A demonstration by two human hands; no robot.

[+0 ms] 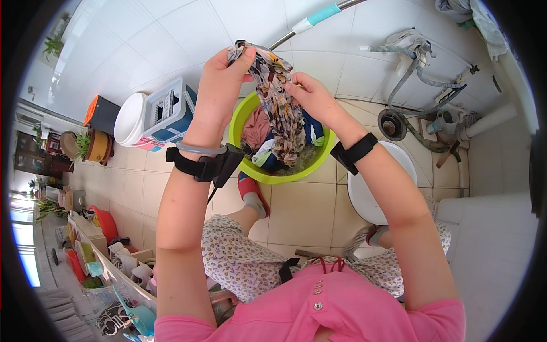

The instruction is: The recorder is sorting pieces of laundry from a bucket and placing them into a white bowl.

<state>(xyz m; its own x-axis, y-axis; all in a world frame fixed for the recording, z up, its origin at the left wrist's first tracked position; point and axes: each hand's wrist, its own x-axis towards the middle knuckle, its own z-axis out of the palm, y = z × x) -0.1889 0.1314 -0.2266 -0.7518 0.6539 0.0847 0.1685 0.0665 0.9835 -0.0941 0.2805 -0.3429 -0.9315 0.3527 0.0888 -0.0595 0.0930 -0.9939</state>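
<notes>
A wet patterned cloth garment (pixel 273 94) hangs from both hands, its lower end reaching down into a lime-green plastic basin (pixel 236 124). My left hand (pixel 226 77) pinches its upper left part between thumb and fingers. At the garment's right edge, lower down, my right hand (pixel 314 96) grips the fabric. Inside the basin lie a pink cloth (pixel 257 124), dark blue cloth with white and bright green parts (pixel 315 130), and sudsy water (pixel 299 164). What lies under the garment is hidden.
A white round basin (pixel 376 201) stands on the floor at right, near a floor drain (pixel 391 124) and hoses (pixel 397 85). Left are a white bucket (pixel 128 119) and a blue-grey plastic container (pixel 166 115). A mop pole (pixel 322 16) leans behind.
</notes>
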